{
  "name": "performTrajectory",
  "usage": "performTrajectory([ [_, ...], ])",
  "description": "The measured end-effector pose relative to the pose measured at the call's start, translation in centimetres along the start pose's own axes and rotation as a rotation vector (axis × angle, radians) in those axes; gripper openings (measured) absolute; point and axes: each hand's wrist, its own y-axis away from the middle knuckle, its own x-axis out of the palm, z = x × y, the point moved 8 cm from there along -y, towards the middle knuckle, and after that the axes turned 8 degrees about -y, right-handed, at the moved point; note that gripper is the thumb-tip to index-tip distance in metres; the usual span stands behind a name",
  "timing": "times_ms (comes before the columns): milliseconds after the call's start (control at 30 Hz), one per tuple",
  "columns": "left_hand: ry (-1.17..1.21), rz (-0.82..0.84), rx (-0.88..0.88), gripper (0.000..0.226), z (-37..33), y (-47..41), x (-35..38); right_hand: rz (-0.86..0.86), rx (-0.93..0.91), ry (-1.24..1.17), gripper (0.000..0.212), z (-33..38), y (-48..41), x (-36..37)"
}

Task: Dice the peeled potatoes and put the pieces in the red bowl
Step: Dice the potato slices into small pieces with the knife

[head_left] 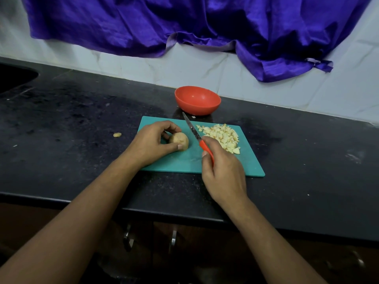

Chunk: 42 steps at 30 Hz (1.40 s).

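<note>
Holding the peeled potato [178, 140] steady on the left half of the green cutting board [252, 162], your left hand [152, 140] curls round it, thumb pressed on the near side and fingers bent over the far side. The potato sits on the board and looks whole, its right end showing past your hand.

Your right hand [223, 173] is closed round the red handle of the knife [193, 132], fingers and thumb wrapped tight on it. The blade points away from you and slants left, running between the potato and the heap of diced pieces [222, 136]. Its tip reaches past the board's far edge toward the red bowl [196, 100]. The blade is apart from the potato. You cannot tell whether it rests on the board or is held just above it.

The diced pieces lie in a loose pile on the right half of the board, just beside the fingers of your right hand. The red bowl stands upright on the black counter [82, 119], just behind the board's far edge and apart from the pile. One stray bit of potato [117, 134] lies on the counter, left of the board. Behind the counter runs a pale tiled wall [143, 64], with a purple cloth [184, 23] hanging down over it.
</note>
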Motion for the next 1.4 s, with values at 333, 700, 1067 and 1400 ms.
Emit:
performTrajectory([
  [333,-0.021,-0.026,-0.051,0.038,0.2,0.1,-0.3,0.043,0.087,-0.037,0.047,0.0,-0.3,-0.1],
  [700,0.012,-0.031,-0.071,0.032,0.5,0.2,-0.3,0.245,0.134,0.106,0.043,2.8,-2.8,-0.1],
  [1067,0.009,-0.038,-0.082,0.029,0.5,0.2,-0.4,0.316,0.098,0.234,0.04,4.1,-4.7,-0.5],
  [1400,-0.004,-0.04,-0.092,0.029,0.4,0.3,-0.5,0.423,0.235,0.116,0.04,2.1,-6.9,1.1],
])
